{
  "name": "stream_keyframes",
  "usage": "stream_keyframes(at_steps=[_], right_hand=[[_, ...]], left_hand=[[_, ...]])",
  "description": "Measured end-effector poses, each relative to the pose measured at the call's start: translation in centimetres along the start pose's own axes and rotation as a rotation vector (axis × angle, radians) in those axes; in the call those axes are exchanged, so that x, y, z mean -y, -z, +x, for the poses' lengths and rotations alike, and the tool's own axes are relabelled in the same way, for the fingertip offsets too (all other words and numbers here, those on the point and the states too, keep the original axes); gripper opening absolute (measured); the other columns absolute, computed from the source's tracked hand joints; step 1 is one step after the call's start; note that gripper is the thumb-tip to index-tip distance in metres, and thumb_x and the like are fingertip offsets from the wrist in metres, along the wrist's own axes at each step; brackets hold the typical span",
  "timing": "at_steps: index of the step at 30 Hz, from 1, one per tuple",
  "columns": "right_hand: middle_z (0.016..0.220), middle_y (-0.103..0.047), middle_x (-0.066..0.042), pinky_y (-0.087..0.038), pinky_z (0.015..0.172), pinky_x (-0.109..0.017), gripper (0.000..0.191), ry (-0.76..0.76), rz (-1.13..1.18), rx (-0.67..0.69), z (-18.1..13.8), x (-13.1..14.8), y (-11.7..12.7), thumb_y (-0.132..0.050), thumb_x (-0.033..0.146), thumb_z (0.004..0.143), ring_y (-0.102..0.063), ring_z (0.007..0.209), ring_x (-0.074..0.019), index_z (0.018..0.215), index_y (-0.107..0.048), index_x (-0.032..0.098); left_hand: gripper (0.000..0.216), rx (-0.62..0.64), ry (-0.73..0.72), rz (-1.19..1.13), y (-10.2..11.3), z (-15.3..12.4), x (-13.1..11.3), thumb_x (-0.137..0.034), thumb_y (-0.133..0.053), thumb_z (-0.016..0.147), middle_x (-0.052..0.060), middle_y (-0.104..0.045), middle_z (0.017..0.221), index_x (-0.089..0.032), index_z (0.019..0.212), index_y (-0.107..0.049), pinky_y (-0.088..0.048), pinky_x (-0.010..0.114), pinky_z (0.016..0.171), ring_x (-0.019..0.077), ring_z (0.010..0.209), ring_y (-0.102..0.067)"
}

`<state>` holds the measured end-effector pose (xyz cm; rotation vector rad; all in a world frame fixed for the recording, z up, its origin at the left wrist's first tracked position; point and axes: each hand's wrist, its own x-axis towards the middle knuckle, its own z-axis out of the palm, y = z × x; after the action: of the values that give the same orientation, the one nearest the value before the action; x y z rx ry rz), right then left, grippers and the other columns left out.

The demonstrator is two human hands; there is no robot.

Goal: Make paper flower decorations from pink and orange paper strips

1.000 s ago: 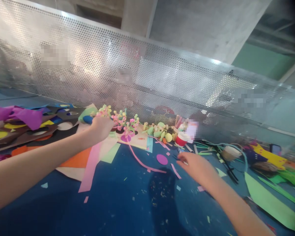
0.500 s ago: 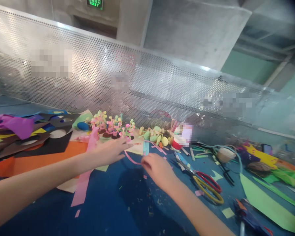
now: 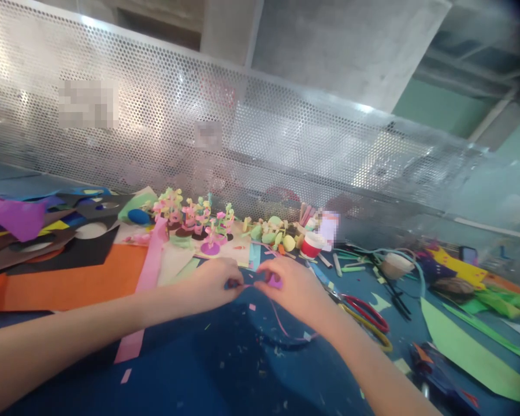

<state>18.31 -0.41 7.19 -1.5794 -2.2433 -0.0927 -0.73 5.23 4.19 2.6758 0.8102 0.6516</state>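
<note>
Closest in, bare blue tabletop (image 3: 190,370) with a small pink paper scrap (image 3: 126,375) toward the left; at the far right of that near zone, a dark blue hand tool (image 3: 444,378), too blurred for a surer name. Beside it, a long pale-green paper sheet (image 3: 472,352), tapered at its far end.

A little farther off, near the middle, left hand (image 3: 219,281) and right hand (image 3: 292,289) almost fingertip to fingertip, each with thumb and fingers pinched together on a narrow pink paper strip (image 3: 248,285). Short stretch of strip between the two; below the right hand, a loose curve of thin strip over the tabletop, apparently part of the same piece. Partly behind the right fingers, a purple disc (image 3: 276,281). Just beside the right wrist, scissors (image 3: 350,299) with red and yellow handles.

Left of the hands, partly under the left forearm, a wide pink paper band (image 3: 153,254) beside orange paper (image 3: 125,268).

Farther back, in a row: pink, yellow and green paper flowers (image 3: 197,216), foremost cluster on a purple round base; then green-and-yellow leaf pieces (image 3: 277,234); then a red-and-white cup (image 3: 312,245). Behind everything, a perforated metal panel (image 3: 264,144), tilted in view.
</note>
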Motion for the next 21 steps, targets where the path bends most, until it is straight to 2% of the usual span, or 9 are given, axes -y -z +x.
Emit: stream_keyframes(at_steps=[1,3,6,9,11,13,16,19,21], right_hand=[[0.078,-0.065,-0.001,-0.043,0.069,-0.030,0.012,0.005,-0.006,0.025,0.0,0.2,-0.2,-0.059,0.032,0.079,-0.057,0.078,-0.0172,0.085,-0.065,0.023],[0.075,-0.064,-0.001,-0.042,0.066,-0.028,0.016,0.008,0.019,0.066,0.0,0.4,-0.2,-0.055,0.033,0.082,-0.057,0.074,-0.0155,0.077,-0.066,0.023],[0.077,-0.063,-0.001,-0.041,0.062,-0.027,0.024,0.003,0.085,0.092,-0.2,0.6,0.1,-0.056,0.045,0.079,-0.056,0.070,-0.0142,0.080,-0.065,0.023],[0.076,-0.062,-0.002,-0.040,0.062,-0.027,0.019,-0.006,-0.009,0.115,-0.3,0.8,0.0,-0.064,0.040,0.074,-0.055,0.075,-0.0169,0.078,-0.065,0.021],[0.076,-0.060,-0.003,-0.040,0.063,-0.028,0.012,-0.002,-0.084,0.145,-0.3,0.9,-0.4,-0.060,0.030,0.078,-0.055,0.077,-0.0179,0.076,-0.067,0.020],[0.077,-0.058,-0.005,-0.040,0.065,-0.028,0.018,-0.006,-0.095,0.168,-0.4,0.9,-0.7,-0.052,0.024,0.083,-0.054,0.077,-0.0174,0.077,-0.068,0.019],[0.078,-0.056,-0.006,-0.041,0.067,-0.028,0.025,-0.023,-0.044,0.214,-0.5,0.9,-0.7,-0.045,0.022,0.087,-0.054,0.078,-0.0171,0.081,-0.069,0.019],[0.075,-0.056,-0.006,-0.040,0.067,-0.029,0.030,-0.041,-0.019,0.269,-0.6,0.8,-0.5,-0.040,0.019,0.088,-0.055,0.075,-0.0170,0.077,-0.068,0.019],[0.076,-0.058,-0.006,-0.040,0.065,-0.028,0.024,-0.080,0.000,0.276,-0.6,0.8,-0.3,-0.043,0.018,0.086,-0.056,0.073,-0.0170,0.084,-0.067,0.019]], left_hand=[[0.022,0.009,0.009,-0.014,0.0,-0.1,-0.2,-0.024,-0.047,0.079,0.003,-0.064,0.074,-0.018,0.078,-0.068,-0.036,0.023,0.059,0.0129,0.064,-0.054],[0.023,0.023,0.053,-0.056,-0.1,-0.1,-0.2,-0.025,-0.047,0.079,0.002,-0.065,0.069,-0.017,0.076,-0.068,-0.035,0.022,0.055,0.0117,0.059,-0.053],[0.025,0.053,0.139,-0.127,-0.2,0.1,0.3,-0.030,-0.047,0.079,0.000,-0.063,0.060,-0.017,0.074,-0.068,-0.031,0.021,0.048,0.0098,0.051,-0.050],[0.026,0.057,0.173,-0.174,-0.4,0.2,0.8,-0.032,-0.047,0.078,-0.001,-0.062,0.057,-0.017,0.073,-0.068,-0.030,0.020,0.046,0.0089,0.048,-0.048],[0.026,0.050,0.177,-0.182,-0.4,0.3,0.9,-0.031,-0.047,0.078,-0.002,-0.061,0.056,-0.017,0.071,-0.068,-0.030,0.020,0.046,0.0087,0.048,-0.048],[0.024,0.056,0.169,-0.168,-0.4,0.2,1.1,-0.028,-0.047,0.077,-0.002,-0.061,0.056,-0.017,0.071,-0.067,-0.030,0.020,0.047,0.0087,0.049,-0.048],[0.021,0.092,0.150,-0.117,-0.5,0.0,1.4,-0.024,-0.048,0.074,-0.002,-0.061,0.056,-0.018,0.072,-0.068,-0.030,0.020,0.047,0.0089,0.048,-0.049],[0.020,0.112,0.113,-0.078,-0.6,-0.3,1.8,-0.020,-0.048,0.071,-0.002,-0.061,0.056,-0.019,0.068,-0.067,-0.029,0.020,0.047,0.0093,0.048,-0.048],[0.019,0.114,0.085,-0.076,-0.7,-0.4,2.0,-0.020,-0.048,0.070,-0.001,-0.061,0.057,-0.018,0.066,-0.066,-0.029,0.021,0.047,0.0095,0.048,-0.049]])
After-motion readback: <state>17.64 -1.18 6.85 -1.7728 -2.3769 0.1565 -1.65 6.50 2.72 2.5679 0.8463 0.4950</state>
